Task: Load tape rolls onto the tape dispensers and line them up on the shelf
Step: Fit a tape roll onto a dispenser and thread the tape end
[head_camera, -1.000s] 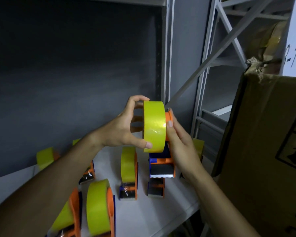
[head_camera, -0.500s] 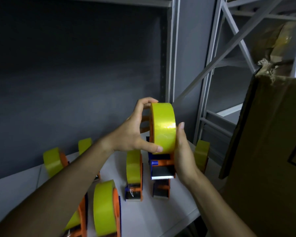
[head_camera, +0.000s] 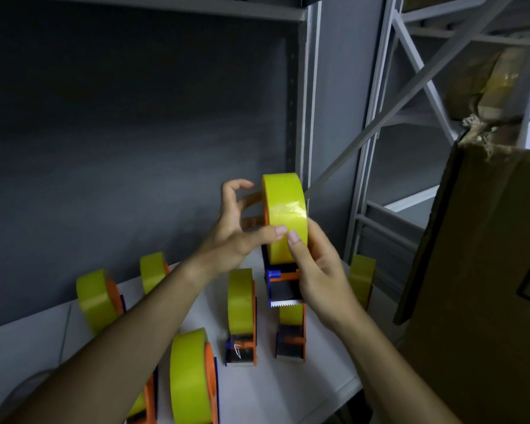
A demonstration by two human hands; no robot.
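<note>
The right hand [head_camera: 322,280] grips the dispenser [head_camera: 283,287] in mid-air above the shelf [head_camera: 312,381]; the left hand [head_camera: 242,237] pinches its yellow tape roll [head_camera: 283,215], apparently seated. Six loaded dispensers [head_camera: 240,316] stand unaligned below. A cardboard box [head_camera: 478,286] crowds the shelf's right edge.

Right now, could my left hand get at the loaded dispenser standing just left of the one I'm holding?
Probably yes, once it lets go: the left hand pinches the tape roll, and that dispenser stands uncovered on the shelf just below.
</note>
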